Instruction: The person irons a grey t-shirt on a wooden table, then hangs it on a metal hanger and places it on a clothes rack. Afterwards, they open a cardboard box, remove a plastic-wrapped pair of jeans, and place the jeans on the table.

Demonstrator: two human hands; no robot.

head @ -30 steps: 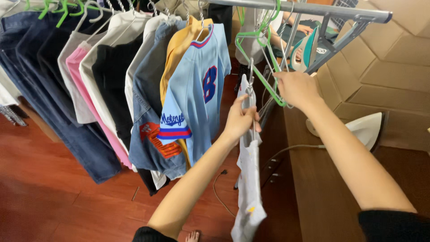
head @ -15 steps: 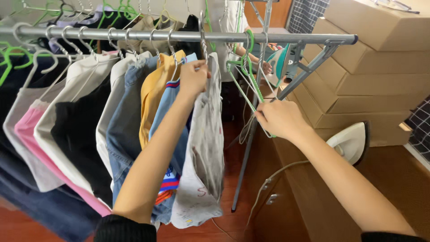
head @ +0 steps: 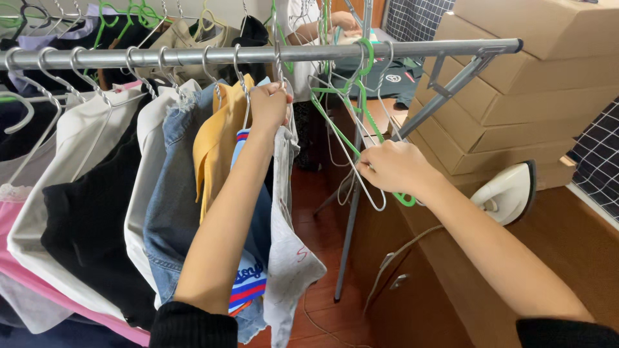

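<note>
Fingers [head: 274, 103] of the left hand [head: 267, 106] clamp the grey garment's [head: 287, 258] hanger top at the metal rail [head: 258, 53]; right hand [head: 393, 169], at 3 o'clock, grips empty wire hangers [head: 348, 151]. The cloth looks soft, light, floppy: best held by its hanger.

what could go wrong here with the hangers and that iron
The right hand grips a bunch of empty wire and green hangers hanging tangled on the rail; pulling one might drag others off. The left hand holds the grey garment up at the crowded rail, so it may slip before its hook catches. The iron stands near the counter edge, its cord dangling, easy to snag.
</note>
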